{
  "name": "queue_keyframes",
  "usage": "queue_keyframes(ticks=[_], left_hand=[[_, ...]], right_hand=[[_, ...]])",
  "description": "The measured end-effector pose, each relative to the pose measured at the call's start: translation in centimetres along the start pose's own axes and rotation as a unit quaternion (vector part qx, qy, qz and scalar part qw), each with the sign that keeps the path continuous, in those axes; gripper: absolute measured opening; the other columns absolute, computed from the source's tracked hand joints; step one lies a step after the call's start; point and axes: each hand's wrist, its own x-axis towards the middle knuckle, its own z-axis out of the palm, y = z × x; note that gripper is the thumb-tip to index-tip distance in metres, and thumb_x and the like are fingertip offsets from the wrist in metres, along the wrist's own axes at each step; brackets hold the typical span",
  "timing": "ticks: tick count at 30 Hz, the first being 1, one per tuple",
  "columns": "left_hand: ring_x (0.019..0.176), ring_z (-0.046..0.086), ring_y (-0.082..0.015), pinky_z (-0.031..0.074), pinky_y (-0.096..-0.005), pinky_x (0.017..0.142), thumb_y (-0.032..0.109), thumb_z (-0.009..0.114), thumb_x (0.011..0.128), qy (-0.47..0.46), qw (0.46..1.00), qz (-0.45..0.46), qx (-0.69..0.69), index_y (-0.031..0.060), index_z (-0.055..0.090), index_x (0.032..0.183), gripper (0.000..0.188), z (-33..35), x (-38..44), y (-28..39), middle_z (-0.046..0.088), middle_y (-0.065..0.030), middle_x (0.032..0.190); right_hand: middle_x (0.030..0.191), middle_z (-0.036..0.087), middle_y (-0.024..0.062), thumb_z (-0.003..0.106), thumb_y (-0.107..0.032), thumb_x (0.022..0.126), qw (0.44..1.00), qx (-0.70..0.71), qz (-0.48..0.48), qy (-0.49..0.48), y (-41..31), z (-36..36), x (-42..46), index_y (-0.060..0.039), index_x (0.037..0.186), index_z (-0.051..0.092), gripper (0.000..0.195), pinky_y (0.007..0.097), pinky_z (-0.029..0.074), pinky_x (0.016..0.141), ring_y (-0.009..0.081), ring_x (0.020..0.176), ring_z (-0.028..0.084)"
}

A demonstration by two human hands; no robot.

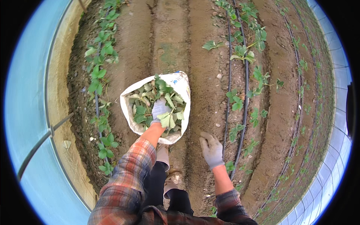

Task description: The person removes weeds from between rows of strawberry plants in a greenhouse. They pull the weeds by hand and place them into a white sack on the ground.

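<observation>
A white woven sack [185,92] stands with its mouth wide in the furrow before me, blue print on its far side. Cut green leaves [139,114] fill it nearly to the rim. My left hand [159,109], in a pale work glove, reaches in among them. Leaves cover its fingertips, so I cannot tell whether it grips any. To the right of the sack, my right hand [211,150] hangs over the soil in a soiled glove. Its fingers are loosely bent and apart, and it holds nothing.
Low strawberry-like plants [97,74] grow in a row at left along a drip hose. At right, black drip hoses [246,73] run beside more plants [237,102]. A metal pipe [33,154] juts from the blue greenhouse film [29,84]. My boots [170,184] stand just behind the sack.
</observation>
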Motion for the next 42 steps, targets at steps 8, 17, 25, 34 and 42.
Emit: queue_keyframes(ticks=[8, 17, 25, 34, 42], left_hand=[[0.087, 0.069, -0.0297, 0.056, -0.0417, 0.067, 0.023, 0.057, 0.085, -0.268, 0.935, 0.019, 0.231, 0.0049, 0.066, 0.102, 0.027, 0.4, 7.0, 2.3, 0.068, -0.0139, 0.098], [0.100, 0.063, -0.0269, 0.050, -0.0363, 0.082, 0.023, 0.057, 0.082, -0.251, 0.906, 0.157, 0.303, 0.0143, 0.067, 0.109, 0.030, 1.1, 12.9, 0.8, 0.066, -0.0101, 0.108], [0.103, 0.064, -0.0262, 0.051, -0.0367, 0.084, 0.026, 0.053, 0.088, -0.325, 0.900, 0.067, 0.283, 0.0135, 0.064, 0.116, 0.032, 2.4, 16.0, 1.7, 0.064, -0.0104, 0.117], [0.099, 0.066, -0.0277, 0.053, -0.0385, 0.078, 0.033, 0.053, 0.088, -0.267, 0.922, 0.100, 0.262, 0.0152, 0.070, 0.106, 0.030, 7.4, 16.9, -1.9, 0.066, -0.0109, 0.112], [0.128, 0.042, -0.0289, 0.032, -0.0388, 0.105, 0.039, 0.042, 0.092, -0.286, 0.935, 0.104, 0.181, 0.0104, 0.047, 0.136, 0.052, 14.2, 16.3, -7.5, 0.044, -0.0141, 0.140]], right_hand=[[0.123, 0.053, 0.0260, 0.062, -0.040, 0.084, 0.985, -0.046, 0.116, -0.116, -2.2, 7.2, 9.9, -0.0003, 0.134, 0.038, 0.069, 0.0422, 0.047, 0.092, 0.0405, 0.102, 0.060], [0.101, 0.063, 0.0242, 0.062, -0.018, 0.081, 0.991, 0.104, 0.077, -0.021, -3.8, 8.6, 15.8, -0.0024, 0.115, 0.057, 0.037, 0.0420, 0.050, 0.080, 0.0379, 0.092, 0.063], [0.095, 0.069, 0.0109, 0.068, -0.014, 0.083, 0.935, 0.265, 0.169, -0.162, -2.1, 5.2, 20.1, -0.0045, 0.108, 0.063, 0.027, 0.0313, 0.052, 0.074, 0.0190, 0.083, 0.066], [0.083, 0.066, 0.0065, 0.063, -0.016, 0.089, 0.845, 0.383, 0.339, 0.155, 11.8, -2.0, 34.3, -0.0025, 0.108, 0.061, 0.023, 0.0243, 0.053, 0.059, 0.0134, 0.071, 0.064], [0.082, 0.066, 0.0041, 0.065, -0.018, 0.087, 0.787, 0.391, 0.407, 0.249, 22.2, -4.5, 41.8, -0.0086, 0.095, 0.061, 0.013, 0.0247, 0.050, 0.049, 0.0139, 0.065, 0.063]])
